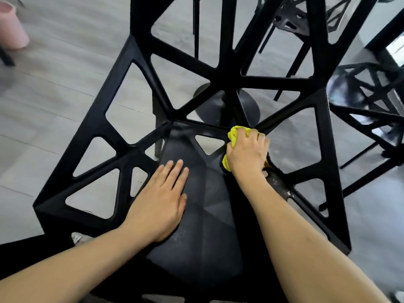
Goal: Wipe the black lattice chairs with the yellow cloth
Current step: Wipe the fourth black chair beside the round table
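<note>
A black lattice chair (122, 136) fills the middle of the head view, seen from above, with triangular openings in its back and sides. My left hand (159, 200) rests flat on the solid seat (203, 226), fingers straight. My right hand (247, 154) grips a bunched yellow cloth (235, 133) and presses it against the seat's far right corner, where the lattice bars meet. Most of the cloth is hidden under the hand.
A second black lattice chair (369, 101) stands at the right, and a third (290, 20) at the top. A round black table base (218, 106) shows through the lattice. A pink bin (11, 25) sits at top left on the grey floor (54, 95).
</note>
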Demonstrator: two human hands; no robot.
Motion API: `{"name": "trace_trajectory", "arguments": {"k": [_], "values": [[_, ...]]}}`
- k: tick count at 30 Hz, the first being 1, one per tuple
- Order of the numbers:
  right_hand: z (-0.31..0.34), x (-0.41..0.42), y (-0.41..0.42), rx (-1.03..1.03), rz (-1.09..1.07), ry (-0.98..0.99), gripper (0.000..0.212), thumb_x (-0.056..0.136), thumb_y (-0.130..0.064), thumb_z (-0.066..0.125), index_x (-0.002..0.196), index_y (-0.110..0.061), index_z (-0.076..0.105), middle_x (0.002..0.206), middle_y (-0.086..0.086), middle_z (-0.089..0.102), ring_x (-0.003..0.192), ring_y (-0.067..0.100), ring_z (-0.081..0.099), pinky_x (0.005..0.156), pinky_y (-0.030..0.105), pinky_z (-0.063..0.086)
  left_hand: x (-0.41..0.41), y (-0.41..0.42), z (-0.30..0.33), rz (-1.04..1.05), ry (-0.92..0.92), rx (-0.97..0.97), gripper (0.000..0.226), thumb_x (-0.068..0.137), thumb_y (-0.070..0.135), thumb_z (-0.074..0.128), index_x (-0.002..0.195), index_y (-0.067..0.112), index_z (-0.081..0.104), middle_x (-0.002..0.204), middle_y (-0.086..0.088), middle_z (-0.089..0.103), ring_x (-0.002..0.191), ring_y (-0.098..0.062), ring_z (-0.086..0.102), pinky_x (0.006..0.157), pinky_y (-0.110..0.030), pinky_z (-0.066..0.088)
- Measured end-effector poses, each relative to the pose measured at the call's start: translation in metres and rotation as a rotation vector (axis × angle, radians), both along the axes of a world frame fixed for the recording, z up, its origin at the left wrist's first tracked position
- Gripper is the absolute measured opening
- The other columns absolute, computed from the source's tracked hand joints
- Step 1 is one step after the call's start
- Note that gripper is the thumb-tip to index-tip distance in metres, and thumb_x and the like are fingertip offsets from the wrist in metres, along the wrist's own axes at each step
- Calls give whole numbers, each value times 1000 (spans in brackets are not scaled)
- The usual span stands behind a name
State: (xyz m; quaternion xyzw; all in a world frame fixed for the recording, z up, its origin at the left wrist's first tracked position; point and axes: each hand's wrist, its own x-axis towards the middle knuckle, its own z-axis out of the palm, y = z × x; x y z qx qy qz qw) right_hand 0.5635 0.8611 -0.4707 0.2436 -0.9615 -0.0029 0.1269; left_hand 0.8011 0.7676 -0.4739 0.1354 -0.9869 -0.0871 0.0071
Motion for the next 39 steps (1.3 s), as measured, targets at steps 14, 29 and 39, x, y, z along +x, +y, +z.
{"name": "trace_trajectory", "arguments": {"k": [14,29,39], "values": [[5,36,-65,-97,509,-113,44,88,-34,59,131,-27,58,122,9,55,110,31,50,92,41,38,-1,-4,1,1,-25,12,67,100,43,16,159,12,16,167,-8,9,155,-24,4,126,-40,5],[24,105,82,-166,293,-401,55,82,-34,62,135,-22,54,118,11,55,102,35,52,91,48,43,-28,22,2,175,-40,-1,52,95,32,52,135,-1,47,153,-24,37,143,-43,30,119,-54,19],[47,170,161,-14,273,-380,59,88,-36,61,144,-38,44,133,8,45,111,32,47,95,43,41,-18,35,6,169,-54,31,62,99,37,46,151,6,35,161,-16,27,148,-37,22,121,-53,13]]}}
